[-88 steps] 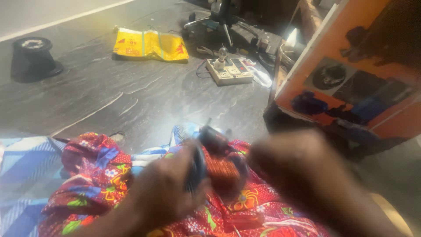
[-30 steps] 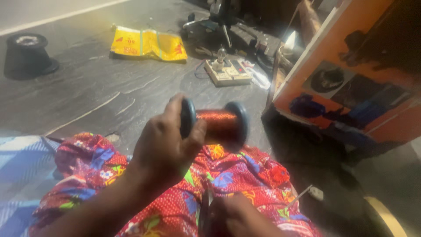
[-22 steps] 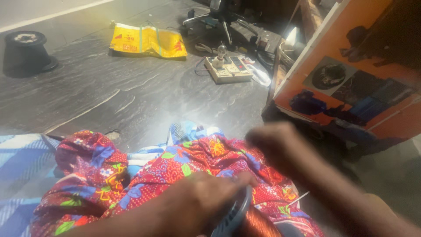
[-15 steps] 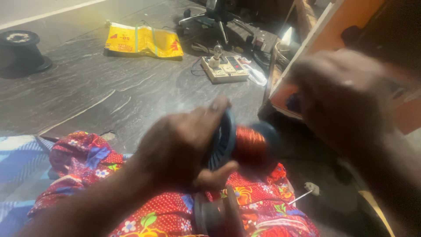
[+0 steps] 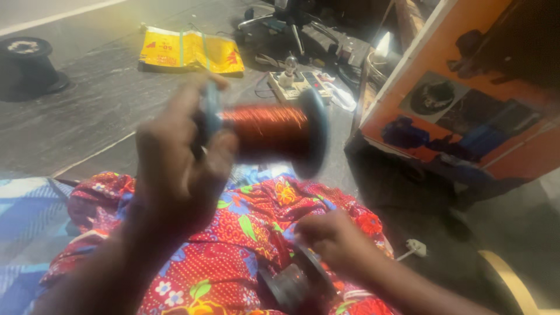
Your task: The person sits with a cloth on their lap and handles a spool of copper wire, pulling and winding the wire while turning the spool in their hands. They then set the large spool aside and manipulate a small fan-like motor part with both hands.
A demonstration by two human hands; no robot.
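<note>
My left hand [image 5: 178, 169] grips one grey end disc of a spool of copper-coloured wire [image 5: 269, 133] and holds it up, lying sideways, at mid frame. Its image is blurred by motion. My right hand [image 5: 332, 242] is low on my lap, its fingers closed around a dark round part [image 5: 291, 284] that rests on the red patterned cloth [image 5: 233, 233] over my legs. What that part is cannot be made out.
A dark floor lies ahead with a yellow packet [image 5: 189, 53], a black spool [image 5: 26, 67] at far left and a white power strip [image 5: 300, 86] with cables. An orange printed box [image 5: 466, 105] stands at right. A small white plug [image 5: 413, 249] lies beside my knee.
My left hand keeps swinging the wire spool up and down; now it is raised again. My right hand has dropped from high at the right down to the dark part on my lap.
</note>
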